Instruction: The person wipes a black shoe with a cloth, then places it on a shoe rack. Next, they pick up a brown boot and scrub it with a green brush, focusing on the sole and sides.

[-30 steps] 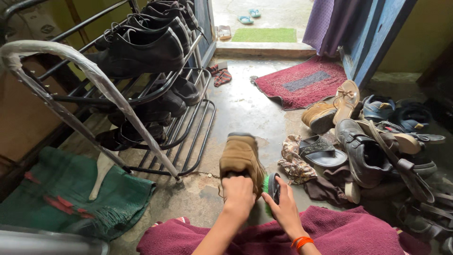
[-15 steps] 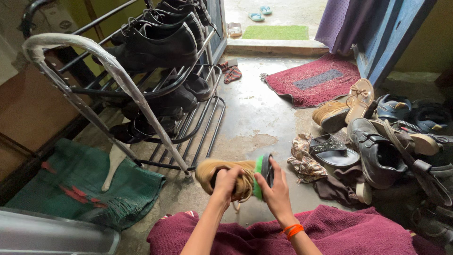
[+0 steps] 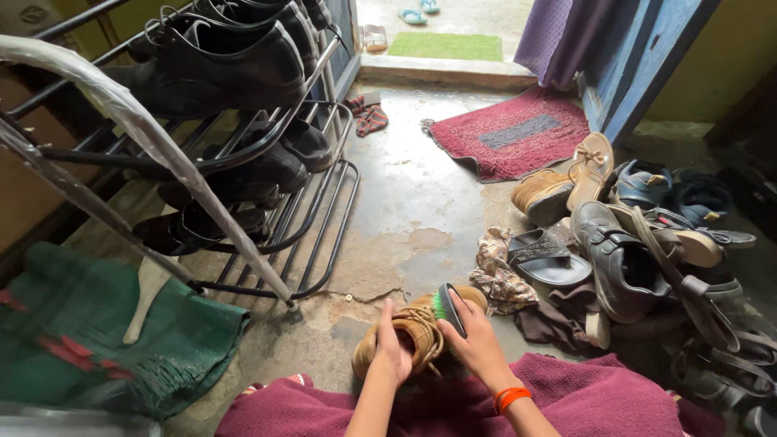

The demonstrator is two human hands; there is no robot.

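A tan lace-up shoe [image 3: 414,330] lies low over the concrete floor, just in front of my maroon-covered lap [image 3: 599,400]. My left hand [image 3: 391,354] grips it at the heel end. My right hand [image 3: 477,344], with an orange band on the wrist, holds a brush with green bristles [image 3: 447,307] and presses it against the shoe's upper near the laces.
A metal shoe rack [image 3: 267,206] with black shoes stands at the left, a green cloth [image 3: 97,340] beside it. A pile of sandals and shoes [image 3: 639,243] lies at the right, with a patterned rag [image 3: 495,271] near it. A red mat [image 3: 510,137] lies by the open doorway.
The shoe has been turned from toe-up to lying sideways and lowered toward my lap. The brush now rests on its upper. My view has shifted left and down.
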